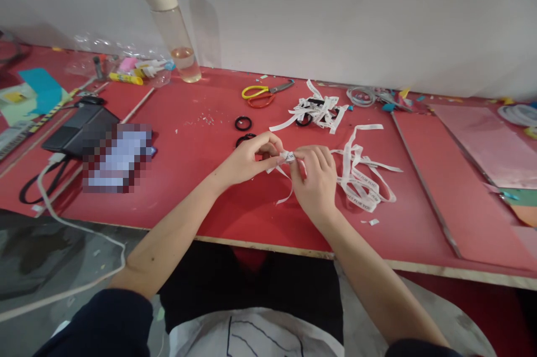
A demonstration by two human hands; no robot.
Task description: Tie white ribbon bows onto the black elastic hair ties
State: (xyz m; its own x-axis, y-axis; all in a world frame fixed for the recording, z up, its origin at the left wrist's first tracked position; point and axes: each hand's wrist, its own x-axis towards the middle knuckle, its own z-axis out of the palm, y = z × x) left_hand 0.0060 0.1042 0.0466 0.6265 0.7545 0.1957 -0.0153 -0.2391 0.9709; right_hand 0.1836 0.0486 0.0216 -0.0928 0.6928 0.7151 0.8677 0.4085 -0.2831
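Note:
A white ribbon printed with dark lettering (288, 156) is pinched between my two hands above the red table. My left hand (260, 158) is closed on its left part, thumb against fingertips. My right hand (314, 178) grips the same ribbon from the right, fingers curled. One ribbon tail hangs below the hands. To the right lies a loose, looped length of printed ribbon (363, 192); whether it joins the held piece I cannot tell. Black rings (243, 123) lie just beyond my left hand, one partly hidden by it. Behind sits a pile of ribbon pieces with black rings (321, 111).
Yellow-and-red-handled scissors (262, 92) lie at the back. A tall water bottle (178, 38) stands by the wall. On the left are a blurred phone (119, 158), a black device (81, 127) and a white cable (79, 222). Red sheets (461, 189) cover the right side.

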